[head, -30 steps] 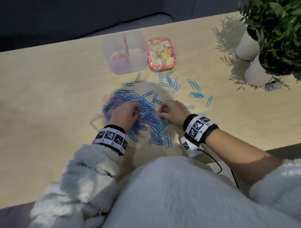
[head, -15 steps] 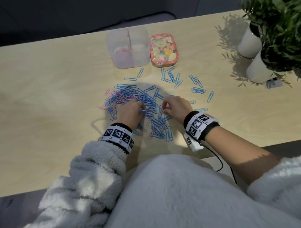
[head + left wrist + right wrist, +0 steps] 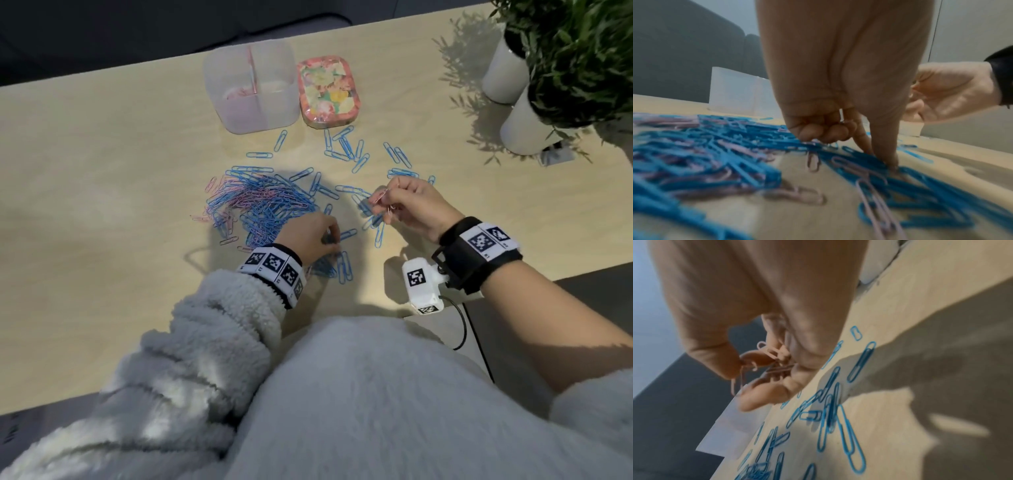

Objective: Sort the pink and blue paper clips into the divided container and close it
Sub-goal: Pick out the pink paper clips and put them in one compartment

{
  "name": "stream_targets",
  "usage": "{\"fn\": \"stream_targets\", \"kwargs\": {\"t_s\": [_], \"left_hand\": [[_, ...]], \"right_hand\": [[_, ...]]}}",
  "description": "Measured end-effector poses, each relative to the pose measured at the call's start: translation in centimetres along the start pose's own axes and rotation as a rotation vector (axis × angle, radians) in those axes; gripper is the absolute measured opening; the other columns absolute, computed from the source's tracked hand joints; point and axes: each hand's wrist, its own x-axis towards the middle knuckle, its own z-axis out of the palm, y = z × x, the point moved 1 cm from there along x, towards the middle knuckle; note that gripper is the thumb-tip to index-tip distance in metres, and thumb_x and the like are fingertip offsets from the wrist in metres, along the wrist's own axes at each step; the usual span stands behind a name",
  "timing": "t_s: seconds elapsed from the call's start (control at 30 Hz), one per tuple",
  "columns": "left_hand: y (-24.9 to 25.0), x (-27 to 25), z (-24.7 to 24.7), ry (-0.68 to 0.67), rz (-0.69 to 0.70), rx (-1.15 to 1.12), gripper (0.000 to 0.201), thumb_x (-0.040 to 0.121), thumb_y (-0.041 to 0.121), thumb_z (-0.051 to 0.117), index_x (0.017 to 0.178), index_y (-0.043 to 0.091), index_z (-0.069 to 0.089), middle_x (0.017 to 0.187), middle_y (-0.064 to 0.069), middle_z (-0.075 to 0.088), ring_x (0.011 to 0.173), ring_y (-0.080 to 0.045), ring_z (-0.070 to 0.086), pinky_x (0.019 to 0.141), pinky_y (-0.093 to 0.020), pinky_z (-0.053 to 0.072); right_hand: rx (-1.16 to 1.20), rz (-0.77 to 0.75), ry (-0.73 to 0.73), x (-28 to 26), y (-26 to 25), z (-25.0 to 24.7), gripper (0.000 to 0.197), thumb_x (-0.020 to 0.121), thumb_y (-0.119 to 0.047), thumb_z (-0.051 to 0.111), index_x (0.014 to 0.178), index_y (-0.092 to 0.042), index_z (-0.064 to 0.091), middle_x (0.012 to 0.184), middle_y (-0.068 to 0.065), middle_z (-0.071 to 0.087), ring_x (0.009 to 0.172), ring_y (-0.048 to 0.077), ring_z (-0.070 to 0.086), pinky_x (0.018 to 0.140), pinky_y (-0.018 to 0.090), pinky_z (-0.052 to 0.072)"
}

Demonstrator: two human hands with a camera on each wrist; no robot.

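Your right hand (image 3: 414, 209) is lifted off the tabletop (image 3: 102, 205), thumb and curled fingers pinching a small bunch of pink clips (image 3: 768, 363). Your left hand (image 3: 308, 236) is down on the near edge of the clip pile (image 3: 260, 202): index finger and thumb reach straight down onto the clips, the other fingers curl under, and you cannot tell whether it has hold of any.

The pile, mostly blue with pink mixed through it, spreads out beyond your left hand and to its left. Loose blue clips (image 3: 346, 145) are scattered between your right hand and the far edge of the tabletop, and a few more lie right under that hand.

The divided container (image 3: 250, 89) stands open, well beyond both hands, with some pink clips in its left compartment. Its flowered lid (image 3: 329, 90) lies flat just to the container's right. Nothing but scattered clips lies between your right hand and the container.

Far to the right of your right hand stand two white pots (image 3: 520, 123) with green plants (image 3: 582, 51), with a small block (image 3: 556, 156) at their foot.
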Motion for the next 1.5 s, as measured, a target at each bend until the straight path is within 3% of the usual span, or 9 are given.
{"fn": "stream_targets", "kwargs": {"t_s": [0.27,0.53,0.73,0.87,1.0,1.1,1.23,1.4,1.5], "left_hand": [[-0.9,0.8,-0.8,0.239,-0.172,-0.195,0.02,0.093,0.025,0.049,0.098,0.01,0.06,0.084,-0.003,0.054,0.084,-0.025,0.056,0.07,-0.031,0.038],[-3.0,-4.5,0.1,0.214,-0.101,-0.199,0.009,0.085,0.019,0.059,0.092,0.016,0.064,0.07,0.001,0.047,0.067,-0.017,0.044,0.063,-0.027,0.032],[-2.8,-5.1,1.4,0.189,-0.074,-0.069,0.013,0.083,0.025,0.064,0.093,0.018,0.064,0.089,-0.007,0.061,0.081,-0.023,0.055,0.07,-0.032,0.041],[-2.6,-4.6,1.3,0.221,-0.04,-0.003,0.013,0.087,0.022,0.059,0.092,0.012,0.063,0.096,-0.009,0.06,0.092,-0.029,0.058,0.076,-0.037,0.044],[-2.6,-4.9,0.5,0.297,-0.116,-0.215,0.014,0.092,0.018,0.052,0.095,0.007,0.059,0.076,0.004,0.048,0.079,-0.024,0.051,0.068,-0.03,0.037],[-2.9,-4.9,-0.3,0.317,-0.201,-0.373,0.018,0.094,0.022,0.049,0.096,0.005,0.057,0.08,-0.005,0.055,0.077,-0.024,0.054,0.071,-0.037,0.045],[-3.9,-4.4,-0.6,0.334,-0.251,-0.471,0.014,0.092,0.018,0.051,0.078,0.016,0.052,0.067,0.005,0.051,0.059,-0.007,0.049,0.062,-0.024,0.041],[-4.1,-4.3,-1.1,0.321,-0.254,-0.865,0.023,0.09,0.005,0.054,0.069,0.014,0.055,0.065,0.004,0.063,0.046,0.006,0.054,0.05,-0.01,0.048],[-4.2,-4.5,-1.1,0.288,-0.251,-1.072,0.018,0.092,0.003,0.051,0.081,0.014,0.059,0.058,0.008,0.067,0.057,-0.001,0.061,0.058,-0.013,0.055]], "right_hand": [[0.311,0.155,-0.093,-0.5,0.8,0.7,0.045,0.093,-0.023,0.036,0.049,-0.019,0.043,0.044,-0.003,0.045,0.036,0.013,0.042,0.04,0.016,0.032],[-0.714,-0.146,-0.071,-0.2,2.0,3.5,0.005,0.086,-0.013,0.062,0.084,-0.01,0.065,0.05,-0.005,0.043,0.036,0.003,0.036,0.042,0.019,0.03],[-1.403,-0.353,-0.047,1.2,1.7,6.2,0.018,0.084,-0.025,0.058,0.098,-0.029,0.069,0.088,0.001,0.063,0.094,0.022,0.058,0.072,0.027,0.033],[-1.521,-0.382,-0.076,1.9,1.5,6.3,0.018,0.088,-0.029,0.055,0.101,-0.02,0.065,0.105,0.009,0.067,0.102,0.03,0.059,0.078,0.033,0.042],[-1.429,-0.38,-0.052,1.9,1.3,5.0,0.016,0.09,-0.022,0.053,0.101,-0.017,0.063,0.101,0.009,0.067,0.1,0.031,0.059,0.07,0.03,0.034],[-1.386,-0.35,-0.07,1.8,1.4,4.3,0.018,0.087,-0.022,0.057,0.102,-0.023,0.066,0.088,0.005,0.063,0.093,0.028,0.059,0.068,0.027,0.032],[-1.454,-0.318,-0.105,2.0,1.4,4.5,0.014,0.086,-0.023,0.056,0.096,-0.02,0.065,0.08,-0.003,0.052,0.081,0.022,0.05,0.068,0.028,0.032],[-0.734,-0.179,-0.014,2.2,0.7,3.0,0.015,0.083,-0.01,0.061,0.069,-0.014,0.058,0.063,0.009,0.055,0.059,0.017,0.049,0.057,0.027,0.04],[-0.46,-0.048,-0.075,1.5,0.5,1.8,0.017,0.083,-0.007,0.062,0.068,-0.012,0.057,0.045,-0.004,0.055,0.035,0.007,0.042,0.038,0.015,0.034]]}}
